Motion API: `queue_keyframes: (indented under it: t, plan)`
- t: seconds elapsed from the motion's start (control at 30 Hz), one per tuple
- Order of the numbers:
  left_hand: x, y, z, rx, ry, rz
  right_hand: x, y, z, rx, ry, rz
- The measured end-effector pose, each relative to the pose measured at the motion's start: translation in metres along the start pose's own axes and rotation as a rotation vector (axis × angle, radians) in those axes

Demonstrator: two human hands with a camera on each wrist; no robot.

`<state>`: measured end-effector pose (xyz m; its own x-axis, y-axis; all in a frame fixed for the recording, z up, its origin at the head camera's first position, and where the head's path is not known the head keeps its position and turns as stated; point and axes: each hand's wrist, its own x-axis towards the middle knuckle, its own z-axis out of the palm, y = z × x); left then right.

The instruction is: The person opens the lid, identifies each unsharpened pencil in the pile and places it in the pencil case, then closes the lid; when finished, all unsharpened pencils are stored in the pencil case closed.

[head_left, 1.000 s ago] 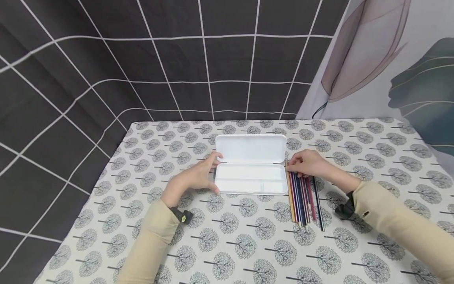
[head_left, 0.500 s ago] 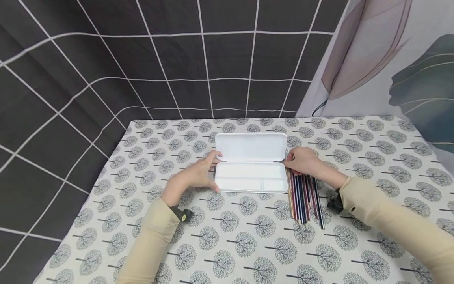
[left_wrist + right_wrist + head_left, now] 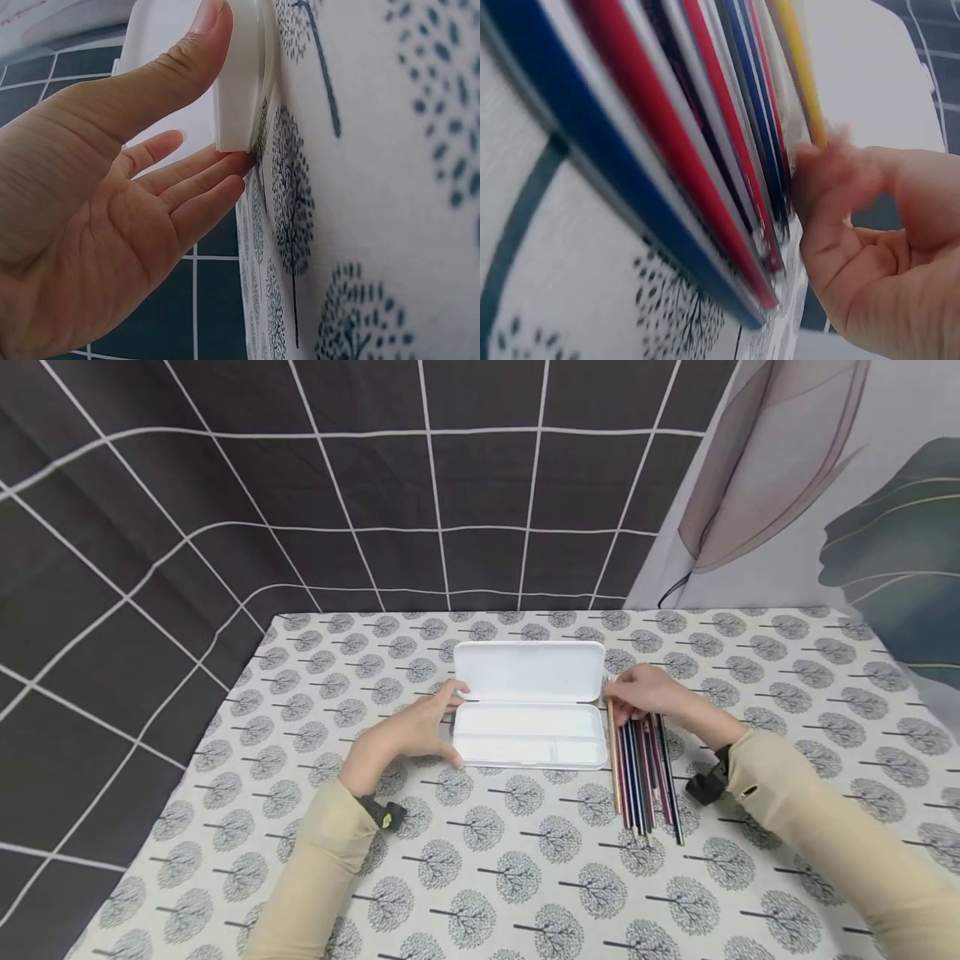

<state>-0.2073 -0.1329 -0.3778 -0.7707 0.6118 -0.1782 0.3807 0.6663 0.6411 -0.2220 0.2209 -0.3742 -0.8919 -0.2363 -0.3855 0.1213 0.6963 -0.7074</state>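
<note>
Case: a white case (image 3: 529,706) lies open on the table (image 3: 480,860), its lid folded flat on the far side and the shallow tray on the near side; nothing shows inside the tray.
Left hand: the left hand (image 3: 408,733) sits at the case's left end, thumb (image 3: 176,71) on the end wall and fingers (image 3: 196,178) straight, their tips at its lower edge against the cloth. The fingers are relaxed and wrapped round nothing; this looks like a brace that keeps the light case from sliding.
Pencils: a row of coloured pencils (image 3: 642,768) lies side by side just right of the case, running from far to near, with the yellow one nearest the case and a dark one on the right edge of the row. Lying parallel and close beside the tray, they seem set out within easy reach of it.
Right hand: the right hand (image 3: 651,695) rests over the far ends of the pencils, fingers bent down onto them. The right wrist view shows fingertips (image 3: 832,176) at the yellow pencil's end, but it is blurred, so I cannot tell whether they pinch a pencil or only touch the row.
Table: covered with a pale cloth printed with small trees.
Backdrop: a dark fabric with a white grid (image 3: 225,510) behind and to the left; a pale leaf-print curtain (image 3: 825,493) at the far right.
</note>
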Motion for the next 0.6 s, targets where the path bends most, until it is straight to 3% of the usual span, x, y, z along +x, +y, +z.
queue_keyframes:
  t: [0.1,0.2,0.37,0.47,0.6]
  plan:
    - [0.001,0.0,0.0,0.001,-0.004,-0.003,-0.006,0.002,-0.01,0.136,-0.007,-0.006]
    - [0.0,-0.001,0.0,0.003,-0.006,-0.006,-0.016,-0.002,-0.021,0.227,0.014,-0.068]
    - [0.001,-0.003,0.0,0.014,-0.005,-0.003,-0.028,-0.012,-0.035,0.35,0.169,-0.241]
    - [0.001,-0.003,0.001,0.014,-0.002,-0.004,-0.03,-0.017,-0.036,0.392,0.267,-0.3]
    - [0.001,-0.003,0.001,0.011,-0.002,0.004,-0.031,-0.021,-0.031,0.359,0.361,-0.348]
